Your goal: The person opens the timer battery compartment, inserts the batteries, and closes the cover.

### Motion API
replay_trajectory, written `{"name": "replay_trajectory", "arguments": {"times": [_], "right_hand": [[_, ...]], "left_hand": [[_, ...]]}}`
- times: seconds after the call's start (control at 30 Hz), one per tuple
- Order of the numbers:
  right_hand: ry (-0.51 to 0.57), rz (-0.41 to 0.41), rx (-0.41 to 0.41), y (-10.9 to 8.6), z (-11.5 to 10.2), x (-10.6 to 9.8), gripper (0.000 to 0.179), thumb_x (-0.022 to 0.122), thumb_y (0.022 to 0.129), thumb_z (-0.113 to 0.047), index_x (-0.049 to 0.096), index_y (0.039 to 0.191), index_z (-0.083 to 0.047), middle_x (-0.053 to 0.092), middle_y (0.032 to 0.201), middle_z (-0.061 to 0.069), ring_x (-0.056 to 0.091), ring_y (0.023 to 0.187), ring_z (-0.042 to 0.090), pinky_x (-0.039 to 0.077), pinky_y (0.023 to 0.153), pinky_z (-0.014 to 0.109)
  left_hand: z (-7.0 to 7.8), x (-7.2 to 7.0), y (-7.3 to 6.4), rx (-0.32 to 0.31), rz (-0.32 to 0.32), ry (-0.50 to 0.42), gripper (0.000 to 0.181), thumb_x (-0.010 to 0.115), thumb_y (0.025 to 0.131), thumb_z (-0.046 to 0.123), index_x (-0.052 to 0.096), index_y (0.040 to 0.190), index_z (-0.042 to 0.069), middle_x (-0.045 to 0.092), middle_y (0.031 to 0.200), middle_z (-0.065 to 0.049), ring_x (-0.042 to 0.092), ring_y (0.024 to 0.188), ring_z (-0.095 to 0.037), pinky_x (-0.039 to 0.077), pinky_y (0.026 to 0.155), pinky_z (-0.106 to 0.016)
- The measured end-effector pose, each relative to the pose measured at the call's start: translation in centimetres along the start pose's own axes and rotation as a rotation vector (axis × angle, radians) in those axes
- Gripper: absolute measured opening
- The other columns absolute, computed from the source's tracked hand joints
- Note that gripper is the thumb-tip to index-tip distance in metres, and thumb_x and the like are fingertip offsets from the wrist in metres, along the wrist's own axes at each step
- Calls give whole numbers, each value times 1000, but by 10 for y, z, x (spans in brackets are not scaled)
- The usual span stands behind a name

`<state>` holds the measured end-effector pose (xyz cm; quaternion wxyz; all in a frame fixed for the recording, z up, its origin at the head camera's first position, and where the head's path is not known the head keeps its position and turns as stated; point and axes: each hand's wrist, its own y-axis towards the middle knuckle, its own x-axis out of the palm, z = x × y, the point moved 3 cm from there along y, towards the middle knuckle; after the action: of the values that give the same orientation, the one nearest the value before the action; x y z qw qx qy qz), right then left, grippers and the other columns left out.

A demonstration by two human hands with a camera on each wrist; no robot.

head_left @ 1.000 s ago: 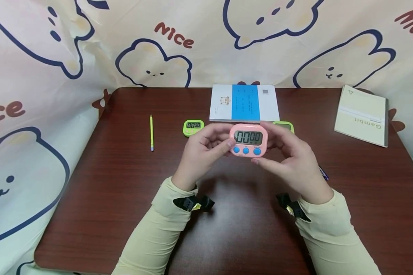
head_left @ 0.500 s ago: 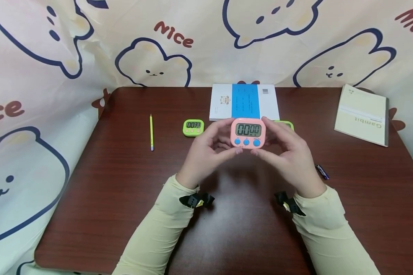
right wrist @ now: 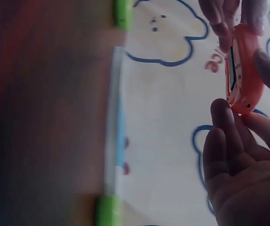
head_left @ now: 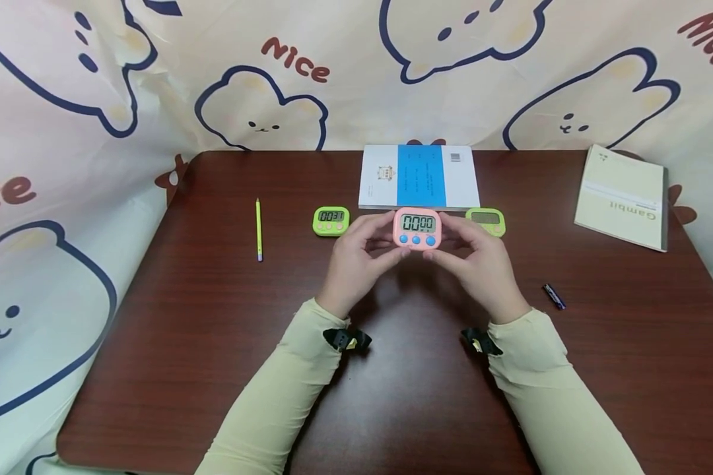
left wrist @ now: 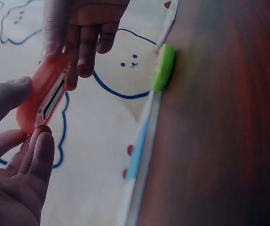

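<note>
A pink digital timer (head_left: 417, 229) with blue buttons hangs above the table, its display reading zeros and facing the head camera. My left hand (head_left: 359, 264) pinches its left side, and my right hand (head_left: 481, 267) pinches its right side. The left wrist view shows the pink timer (left wrist: 43, 96) edge-on, between thumb and fingers of both hands. A green timer (head_left: 331, 221) reading 00 31 lies beyond my left hand. Behind my right hand lies a second green timer (head_left: 486, 221), partly covered, its display showing no digits. A small dark battery (head_left: 554, 297) rests right of my right wrist.
A white and blue book (head_left: 466, 178) lies at the back edge of the brown table (head_left: 154, 343). At the back right is a pale notebook (head_left: 620, 198). A yellow pencil (head_left: 259, 229) lies to the left. A patterned cloth (head_left: 261, 105) hangs behind.
Both hands have carried the pink timer farther from the head camera and slightly left. The right hand has shifted left, uncovering more of the right green timer and the battery.
</note>
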<state>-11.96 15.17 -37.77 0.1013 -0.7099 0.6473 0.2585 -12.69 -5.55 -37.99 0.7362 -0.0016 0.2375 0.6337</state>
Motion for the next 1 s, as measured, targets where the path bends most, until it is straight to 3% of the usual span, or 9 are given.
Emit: {"name": "replay_trajectory", "arguments": {"times": [0.17, 0.37, 0.43, 0.67, 1.0], "right_hand": [[21, -30, 75, 7, 18, 12, 63, 81, 86, -22, 56, 144, -12, 68, 127, 8, 66, 106, 22, 56, 90, 38], [143, -30, 166, 16, 39, 24, 58, 81, 87, -22, 60, 141, -14, 72, 117, 10, 63, 96, 23, 52, 74, 20], [195, -39, 205, 18, 45, 27, 57, 81, 87, -22, 60, 141, -14, 71, 118, 11, 63, 96, 23, 52, 73, 19], [272, -92, 261, 25, 58, 40, 56, 78, 89, -14, 58, 141, -9, 67, 124, 13, 65, 102, 22, 54, 78, 18], [106, -85, 307, 42, 64, 45, 53, 75, 91, -11, 58, 141, -10, 68, 114, 12, 63, 100, 24, 51, 75, 24]], "left_hand": [[-18, 3, 2, -117, -26, 3, 56, 82, 84, 11, 62, 136, 9, 62, 116, -4, 69, 98, -11, 56, 86, -22], [-44, 16, 3, -312, -18, -64, 56, 78, 88, 10, 59, 141, 12, 61, 124, -6, 68, 100, -15, 58, 82, -23], [-50, 20, 3, -358, -8, -78, 56, 78, 89, 10, 59, 141, 12, 61, 124, -6, 67, 100, -16, 58, 81, -24], [-70, 22, 5, -414, 17, -87, 52, 78, 88, 9, 61, 138, 9, 67, 123, -7, 68, 102, -16, 57, 84, -25], [-81, 24, 21, -385, 73, 14, 45, 77, 90, 10, 65, 133, 9, 64, 120, -7, 67, 100, -16, 57, 85, -25]]}}
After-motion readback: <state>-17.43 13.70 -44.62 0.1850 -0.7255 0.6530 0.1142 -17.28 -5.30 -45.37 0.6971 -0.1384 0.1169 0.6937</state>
